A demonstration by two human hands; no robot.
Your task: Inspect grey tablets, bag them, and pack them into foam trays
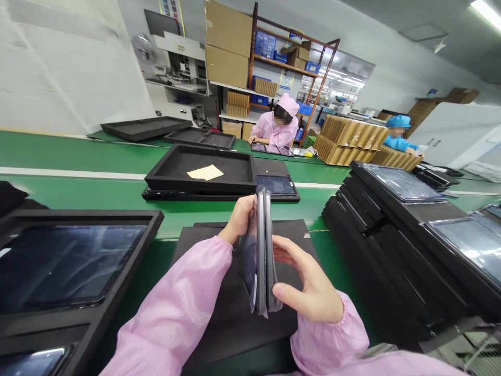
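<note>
Two tablets [266,261] in clear plastic film stand on edge, pressed side by side, with their narrow grey rims facing me. My left hand [239,219] is closed on the far left end of the pair. On the right side, my right hand [311,282] grips them, thumb at the near edge and fingers against the outer face. A black foam board [219,324] lies under them on the green bench. To the left is a black foam tray [154,230] bearing a wrapped tablet [74,266]. The fingertips of my left hand are partly hidden.
Ahead sit stacked black trays [164,183] with a yellow paper [205,172]. A tall pile of black trays with wrapped tablets [405,183] stands close on the right. Across the bench are a pink-clad person [276,128], cardboard dividers [348,138] and a person in blue [399,138].
</note>
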